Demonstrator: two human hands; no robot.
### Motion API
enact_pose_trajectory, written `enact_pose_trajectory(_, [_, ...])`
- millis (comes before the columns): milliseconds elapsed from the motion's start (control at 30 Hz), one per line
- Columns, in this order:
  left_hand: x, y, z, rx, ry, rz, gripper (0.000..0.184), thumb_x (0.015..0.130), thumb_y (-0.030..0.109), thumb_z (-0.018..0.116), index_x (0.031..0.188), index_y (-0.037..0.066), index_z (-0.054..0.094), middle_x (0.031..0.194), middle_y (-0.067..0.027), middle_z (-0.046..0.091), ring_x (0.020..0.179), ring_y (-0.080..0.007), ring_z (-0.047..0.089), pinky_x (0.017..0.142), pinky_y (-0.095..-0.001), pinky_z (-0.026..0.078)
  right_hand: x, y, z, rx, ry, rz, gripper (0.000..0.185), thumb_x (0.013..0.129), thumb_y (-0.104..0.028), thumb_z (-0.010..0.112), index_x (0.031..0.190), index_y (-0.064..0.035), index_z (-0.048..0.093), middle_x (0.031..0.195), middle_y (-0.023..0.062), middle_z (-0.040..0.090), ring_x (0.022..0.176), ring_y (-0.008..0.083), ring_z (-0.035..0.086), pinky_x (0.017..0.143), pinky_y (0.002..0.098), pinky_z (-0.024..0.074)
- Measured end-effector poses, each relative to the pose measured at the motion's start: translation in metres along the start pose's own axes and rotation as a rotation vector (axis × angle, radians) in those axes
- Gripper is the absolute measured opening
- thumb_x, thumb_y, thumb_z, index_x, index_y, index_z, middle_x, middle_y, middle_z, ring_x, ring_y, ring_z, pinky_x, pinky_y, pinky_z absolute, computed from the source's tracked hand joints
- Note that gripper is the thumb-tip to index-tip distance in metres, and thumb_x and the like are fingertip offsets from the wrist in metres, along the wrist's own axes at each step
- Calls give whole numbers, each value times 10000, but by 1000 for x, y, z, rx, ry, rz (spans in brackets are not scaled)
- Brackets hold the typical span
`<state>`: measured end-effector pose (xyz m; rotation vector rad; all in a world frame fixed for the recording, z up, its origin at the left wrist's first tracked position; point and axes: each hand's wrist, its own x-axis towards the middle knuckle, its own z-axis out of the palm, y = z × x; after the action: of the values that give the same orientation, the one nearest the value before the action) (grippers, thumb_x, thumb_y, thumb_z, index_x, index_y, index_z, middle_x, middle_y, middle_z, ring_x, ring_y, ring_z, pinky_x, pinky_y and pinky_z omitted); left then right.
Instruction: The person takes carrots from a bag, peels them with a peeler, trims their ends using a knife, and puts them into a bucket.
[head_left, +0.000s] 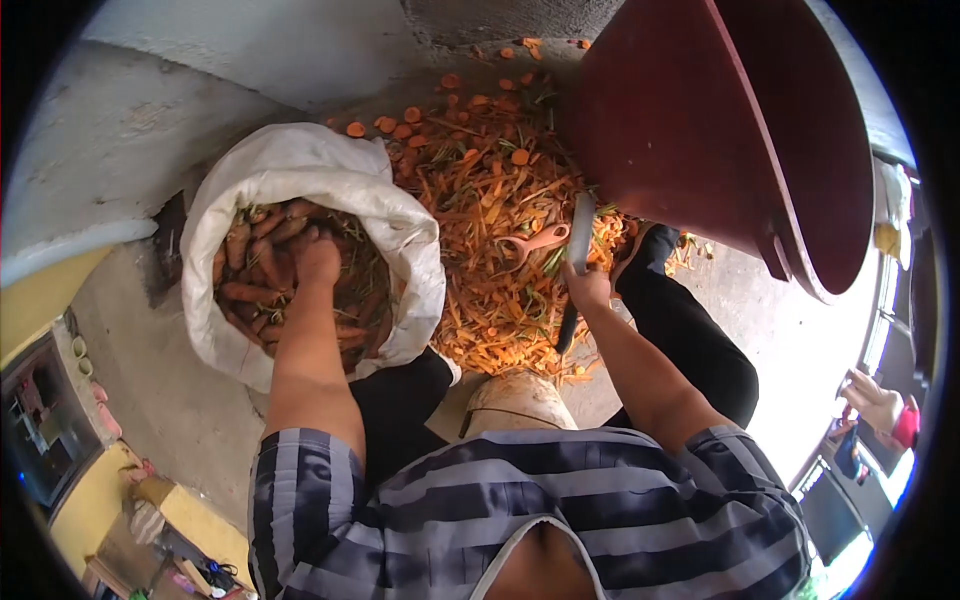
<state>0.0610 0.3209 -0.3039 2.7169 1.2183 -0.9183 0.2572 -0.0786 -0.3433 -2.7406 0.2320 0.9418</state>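
Observation:
My left hand (318, 258) reaches into a white sack (207, 250) with a rolled rim and rests among the unpeeled carrots (250, 292). Its fingers are partly hidden, so I cannot make out whether they grip a carrot. My right hand (588, 287) is closed around the handle of a knife (582, 232), whose broad blade points away from me, above the peelings. An orange peeler (540, 240) lies on the heap of carrot peelings (480, 290), just left of the blade.
A large dark red tub (670, 130) leans at the upper right, beyond my right hand. Round carrot slices (403, 131) lie at the back of the heap, near the wall (240, 60). A whitish stump-like object (520, 395) stands between my legs.

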Motion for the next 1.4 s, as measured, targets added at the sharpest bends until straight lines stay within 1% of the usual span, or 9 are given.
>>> enact_pose_trajectory(67, [12,-6,9,124,-46,45,337,853,89,388,1176,35,466,1278,-119,368,1174,-284,368,955,-411,337,-22,-36,-33,-102,225,-295,567,755,-407,590,1143,-17,450,1219,192,396,1167,339,348,963,398,316])
enact_pose_trajectory(233, [16,-6,11,336,-51,137,333,856,116,390,1175,61,468,1207,-115,430,1165,-285,371,940,-431,342,5,-64,-24,-373,127,-888,381,772,-62,468,1150,-103,497,1177,129,474,1157,287,384,974,392,298])
enact_pose_trajectory(467, [-4,-5,-22,142,-328,264,310,855,178,437,1124,27,469,1196,-158,461,1113,-328,436,855,-446,408,-5,-95,-46,-899,-399,-682,292,804,-142,502,1093,-144,549,1045,93,537,1008,235,525,868,336,422])
enact_pose_trajectory(633, [-60,19,-107,-94,-348,311,372,842,306,494,1047,-4,506,1047,-191,555,1003,-332,519,832,-409,416,-31,-71,-69,-731,-176,-1018,205,743,-225,616,918,-119,624,941,38,571,859,215,573,737,333,482])
enact_pose_trajectory(800, [-136,63,-172,-414,-294,196,426,836,340,510,919,-78,526,922,-225,581,849,-295,585,732,-355,451,-86,-73,-149,-35,-56,-824,244,690,-220,648,881,-69,636,857,88,617,764,256,605,683,337,487])
enact_pose_trajectory(900, [-176,76,-169,-1356,-345,224,280,822,256,540,892,-15,532,719,-72,561,612,-172,557,528,-293,448,-107,-62,-186,388,-87,-838,255,722,-222,641,857,-8,609,750,87,613,655,216,604,594,317,482])
enact_pose_trajectory(1067, [-237,123,-173,-2148,-815,131,304,857,237,399,1001,-12,497,834,-124,550,635,-218,544,508,-319,470,-137,-58,-244,1231,-428,-578,189,798,-145,576,924,-23,506,714,73,563,534,134,541,459,270,448])
enact_pose_trajectory(1300, [-253,160,-158,-2324,-1090,270,361,894,302,386,1087,5,453,858,-105,550,684,-224,553,560,-316,493,-158,-69,-244,1378,-919,-704,260,744,-132,674,924,-21,522,696,74,572,497,121,544,394,221,443])
enact_pose_trajectory(1400, [-257,168,-170,-2134,-838,484,375,890,297,415,1101,-11,457,894,-119,576,724,-214,599,571,-324,533,-183,-77,-232,1432,-1090,-689,229,696,-104,720,810,-11,544,637,92,577,478,152,555,356,217,421])
